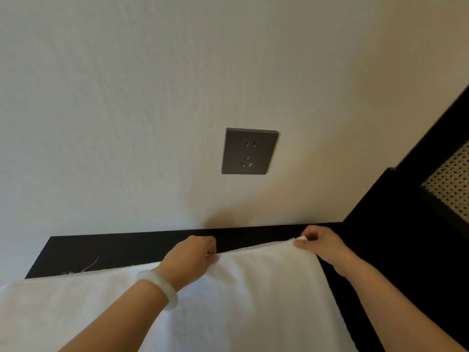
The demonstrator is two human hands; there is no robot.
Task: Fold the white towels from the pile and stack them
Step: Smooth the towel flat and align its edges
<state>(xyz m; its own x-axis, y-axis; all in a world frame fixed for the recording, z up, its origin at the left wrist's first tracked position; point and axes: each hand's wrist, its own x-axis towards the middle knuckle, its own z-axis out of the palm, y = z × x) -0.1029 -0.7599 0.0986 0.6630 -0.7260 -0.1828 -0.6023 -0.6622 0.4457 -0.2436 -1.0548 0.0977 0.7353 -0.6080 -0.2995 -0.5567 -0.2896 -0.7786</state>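
Note:
A white towel (258,288) hangs stretched in front of me over a black table (121,247). My left hand (193,255) pinches its top edge near the middle of the view. My right hand (319,242) pinches the towel's top right corner, slightly higher than the left. More white cloth (63,308) spreads to the lower left under my left forearm, which wears a pale bangle (160,288). The lower part of the towel runs out of view at the bottom.
A pale wall rises right behind the table with a dark grey socket (250,151) on it. A black frame with a woven cane panel (449,184) stands at the right. A loose white thread (91,265) lies on the table at the left.

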